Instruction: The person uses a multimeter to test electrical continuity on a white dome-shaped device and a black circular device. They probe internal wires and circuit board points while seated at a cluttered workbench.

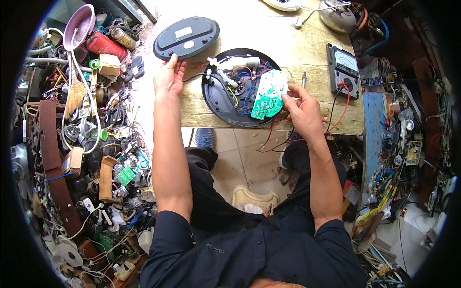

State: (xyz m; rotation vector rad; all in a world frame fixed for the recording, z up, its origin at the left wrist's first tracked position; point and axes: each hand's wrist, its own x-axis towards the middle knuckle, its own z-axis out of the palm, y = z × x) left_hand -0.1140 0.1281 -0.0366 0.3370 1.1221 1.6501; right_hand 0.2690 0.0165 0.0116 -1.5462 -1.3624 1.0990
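My left hand (170, 79) grips the near edge of a round black cover (204, 33), raised and tilted over the wooden table. The cover bears two pale labels. My right hand (303, 115) has its thumb and fingers on the right edge of a green circuit board (265, 103), which is tilted over the right side of a round black housing (223, 108). Inside that housing lie a pale cylindrical part (242, 62), white plastic fittings and thin red, blue and yellow wires. A black cord leaves it on the left.
On the table's right side stands an analogue multimeter (345, 72) with red and black leads hanging past the front edge. A pen-like tool (304, 79) lies beside the board. Behind is a metal kettle (338, 20). Heaped parts flank both sides; a pale stool (254, 197) stands below.
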